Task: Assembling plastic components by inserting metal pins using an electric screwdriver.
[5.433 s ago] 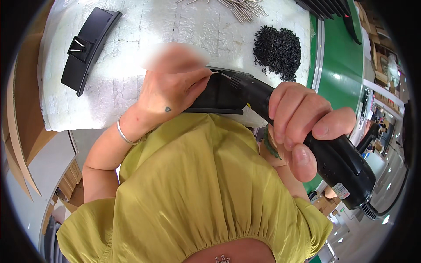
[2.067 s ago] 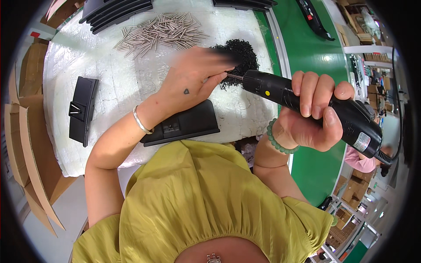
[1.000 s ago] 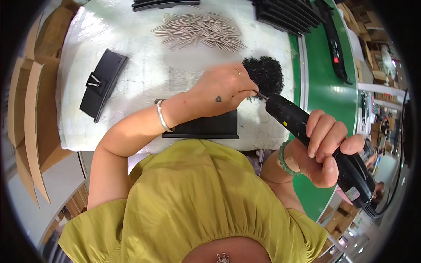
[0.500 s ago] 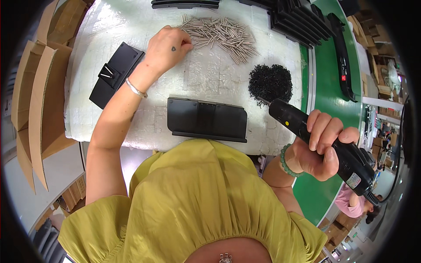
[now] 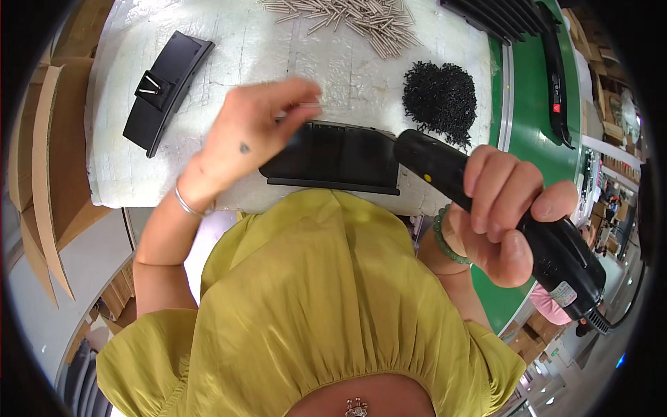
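My right hand (image 5: 497, 215) is wrapped round a black corded electric screwdriver (image 5: 434, 163), its nose angled to the upper left. Over the left end of a black plastic panel (image 5: 347, 156) hovers my left hand (image 5: 253, 132), fingers pinched and blurred by motion. A thin silvery metal pin (image 5: 306, 105) shows faintly between its fingertips. The panel lies in front of me with its ledge toward my body. A heap of small black screws (image 5: 441, 101) sits beyond the screwdriver's nose. Farther off lies a pile of silvery metal pins (image 5: 365, 21).
A second black panel (image 5: 167, 94) with two pins standing in its middle lies at the left. Stacked black parts (image 5: 497, 17) stand at the far right, near a long black part (image 5: 552, 76) on the green surface (image 5: 524, 125). Open cardboard boxes (image 5: 66, 153) line the left edge.
My left hand has come back from the metal pins toward the near panel, with a pin in its fingers. The screwdriver has shifted slightly left. The view has tilted, moving the table's things upward.
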`<state>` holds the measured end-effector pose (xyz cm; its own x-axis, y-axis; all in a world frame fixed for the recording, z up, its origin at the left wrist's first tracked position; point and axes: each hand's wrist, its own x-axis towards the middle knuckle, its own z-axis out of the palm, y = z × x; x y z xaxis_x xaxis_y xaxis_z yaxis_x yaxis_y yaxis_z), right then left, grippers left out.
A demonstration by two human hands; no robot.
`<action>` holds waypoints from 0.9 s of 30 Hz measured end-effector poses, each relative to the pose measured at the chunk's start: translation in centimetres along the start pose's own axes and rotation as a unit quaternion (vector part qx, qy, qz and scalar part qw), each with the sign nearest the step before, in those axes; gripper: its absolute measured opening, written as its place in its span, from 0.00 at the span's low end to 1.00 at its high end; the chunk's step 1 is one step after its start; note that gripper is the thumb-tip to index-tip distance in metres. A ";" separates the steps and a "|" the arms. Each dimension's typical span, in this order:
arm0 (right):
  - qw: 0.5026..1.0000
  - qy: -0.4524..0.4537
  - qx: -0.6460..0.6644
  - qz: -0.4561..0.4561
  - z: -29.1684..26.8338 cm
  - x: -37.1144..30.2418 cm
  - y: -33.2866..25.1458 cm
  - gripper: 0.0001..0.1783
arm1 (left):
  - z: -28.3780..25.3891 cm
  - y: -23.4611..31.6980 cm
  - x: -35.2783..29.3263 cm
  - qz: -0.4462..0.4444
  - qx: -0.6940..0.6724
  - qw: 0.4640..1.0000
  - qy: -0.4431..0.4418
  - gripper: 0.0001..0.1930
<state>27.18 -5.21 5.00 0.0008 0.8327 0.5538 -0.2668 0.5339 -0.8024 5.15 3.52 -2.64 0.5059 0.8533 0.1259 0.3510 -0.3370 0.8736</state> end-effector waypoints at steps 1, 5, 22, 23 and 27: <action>1.000 -0.004 -0.009 0.013 0.5 0.0 0.2 0.16 | 0.3 -0.2 -0.7 0.058 0.060 0.997 0.002 0.05; 0.998 -0.050 -0.010 0.043 1.2 0.3 1.3 0.17 | 1.0 -0.6 -2.5 0.111 0.119 0.986 0.031 0.07; 0.990 -0.108 -0.021 0.088 2.2 1.0 2.6 0.17 | 1.0 -1.1 -3.0 0.124 0.075 0.989 0.031 0.08; 0.990 -0.109 -0.020 0.089 2.2 1.0 2.7 0.17 | 1.1 -1.2 -3.0 0.122 0.074 0.989 0.031 0.08; 0.991 -0.104 -0.010 0.088 2.5 0.9 3.1 0.17 | 1.3 -1.3 -3.2 0.119 0.064 0.990 0.042 0.08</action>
<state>23.90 -3.13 3.56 -0.2435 0.8655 0.4377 -0.2267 0.3880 -0.8933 4.06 0.75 -4.81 0.5206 0.7721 0.3644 0.3290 -0.5752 0.7489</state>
